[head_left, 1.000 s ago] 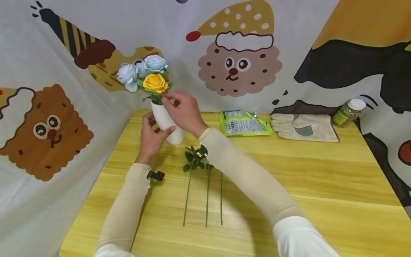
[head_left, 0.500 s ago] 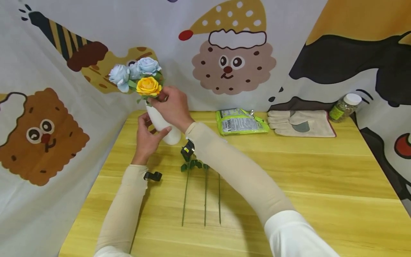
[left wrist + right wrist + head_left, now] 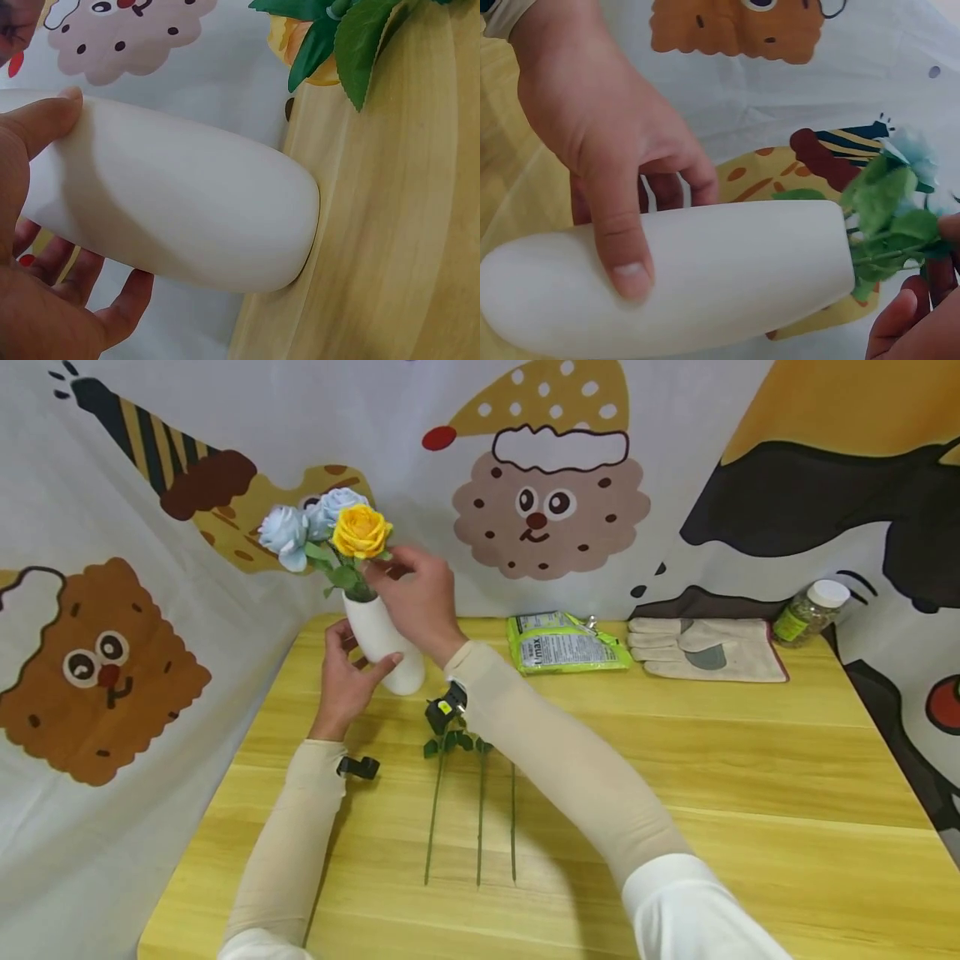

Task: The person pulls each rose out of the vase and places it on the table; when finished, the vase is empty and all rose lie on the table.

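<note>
My left hand [image 3: 345,681] grips the white vase [image 3: 375,627] around its middle, thumb on the near side and fingers behind. In the left wrist view the vase base [image 3: 285,225] meets the table. Blue roses [image 3: 283,533] and one yellow rose [image 3: 362,531] stick out of the vase mouth. With its thumb and fingertips my right hand [image 3: 422,597] pinches the yellow rose's stem just under the bloom. Green leaves [image 3: 885,195] spread above the rim in the right wrist view. The stem inside the vase is hidden.
Three green flower stems [image 3: 480,827] lie on the wooden table [image 3: 675,760], their blooms hidden under my right forearm. At the back are a lime-green packet [image 3: 568,645], a work glove [image 3: 708,650] and a white-lidded jar [image 3: 812,612]. A printed cloth [image 3: 405,410] hangs behind.
The yellow rose now stands higher above the vase and further right, closer to the blue roses. My right hand has risen slightly with it. My left hand keeps its grip on the vase.
</note>
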